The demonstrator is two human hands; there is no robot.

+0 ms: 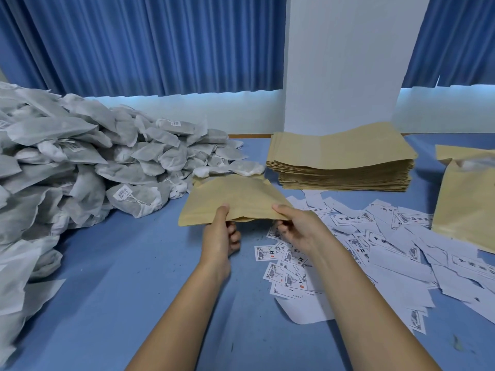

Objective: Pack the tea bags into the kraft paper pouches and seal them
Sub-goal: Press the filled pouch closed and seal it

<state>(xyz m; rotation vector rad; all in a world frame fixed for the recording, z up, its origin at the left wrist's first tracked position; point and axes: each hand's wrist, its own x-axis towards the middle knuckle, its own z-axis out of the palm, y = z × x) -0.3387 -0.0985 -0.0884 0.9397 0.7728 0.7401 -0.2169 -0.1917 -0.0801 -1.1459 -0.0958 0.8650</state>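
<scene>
Pouch point(235, 199) held long axis left-right, gaping edge toward the person; left hand point(218, 236) and right hand point(300, 228) pinch it.

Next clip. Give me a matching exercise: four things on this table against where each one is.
Things: 1 tea bag heap; 2 pouch stack; 3 printed labels; 4 single pouch.
Places: A pinched between left hand and right hand; B left side of the table; C far side, right of centre; D scattered on the near right.
Pairs: 1-B, 2-C, 3-D, 4-A.
</scene>
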